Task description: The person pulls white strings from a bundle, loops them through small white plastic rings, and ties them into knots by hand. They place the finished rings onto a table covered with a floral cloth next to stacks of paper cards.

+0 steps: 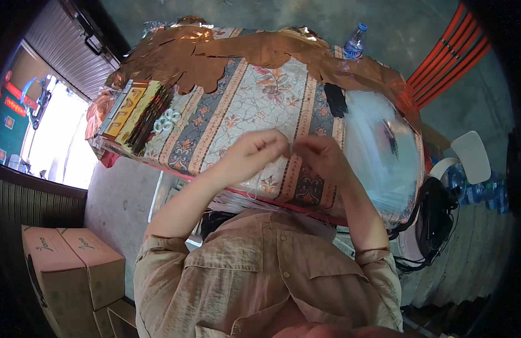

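My left hand point(257, 150) and my right hand point(323, 156) are raised over the near middle of a table covered with a floral striped cloth point(266, 90). Their fingertips come close together. Each hand is closed in a pinch, and anything between the fingers is too small to make out. A thin pale strand hangs near the table's front edge, below my left hand. To the right of my right hand lies a pile of clear plastic sheets or bags point(378, 158). A small black bundle point(335, 100) rests beyond that hand.
Shiny copper-coloured sheeting point(255, 48) covers the table's far edge. At left are stacked yellow-and-brown packs point(137, 115) and white rings point(167, 120). A water bottle point(355, 41) stands far right, near red bars point(449, 53). Cardboard boxes point(74, 265) stand lower left; a black bag point(435, 219) sits at right.
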`<move>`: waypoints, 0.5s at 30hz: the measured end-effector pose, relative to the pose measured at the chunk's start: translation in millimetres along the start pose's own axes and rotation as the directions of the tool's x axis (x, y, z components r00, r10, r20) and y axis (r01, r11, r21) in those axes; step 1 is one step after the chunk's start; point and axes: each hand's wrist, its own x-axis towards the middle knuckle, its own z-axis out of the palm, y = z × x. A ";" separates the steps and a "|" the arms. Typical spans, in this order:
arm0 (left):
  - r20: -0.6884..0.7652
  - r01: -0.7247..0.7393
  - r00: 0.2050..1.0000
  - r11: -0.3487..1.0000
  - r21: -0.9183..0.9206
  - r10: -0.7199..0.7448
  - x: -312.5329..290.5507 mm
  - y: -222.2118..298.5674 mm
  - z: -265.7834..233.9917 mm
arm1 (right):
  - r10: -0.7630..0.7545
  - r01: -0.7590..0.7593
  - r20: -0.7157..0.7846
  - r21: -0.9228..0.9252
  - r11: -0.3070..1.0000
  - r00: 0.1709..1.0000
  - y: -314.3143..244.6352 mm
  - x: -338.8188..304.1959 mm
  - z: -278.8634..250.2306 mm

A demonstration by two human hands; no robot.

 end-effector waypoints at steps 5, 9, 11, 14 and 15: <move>0.047 0.017 0.999 1.000 0.002 -0.018 2.7 -13.1 4.1 | -0.113 0.125 -0.054 0.367 0.922 0.992 -0.1 -1.1 5.4; 0.042 -0.032 0.999 0.998 -0.060 0.034 6.6 -19.0 -2.5 | -0.031 0.031 0.001 -0.042 0.999 1.000 6.9 1.0 -1.6; -0.055 0.098 0.993 0.993 -0.067 -0.101 5.3 -8.3 -2.0 | -0.036 0.024 0.042 0.263 0.964 0.998 3.6 -6.1 1.4; 0.017 -0.099 0.995 0.991 0.088 0.097 3.0 -19.6 15.8 | -0.053 0.063 -0.034 0.459 0.886 0.998 4.3 1.2 4.0; 0.038 -0.101 0.995 0.982 0.162 0.096 1.1 -25.6 14.0 | -0.064 0.112 -0.142 0.363 0.925 0.988 6.4 4.5 5.0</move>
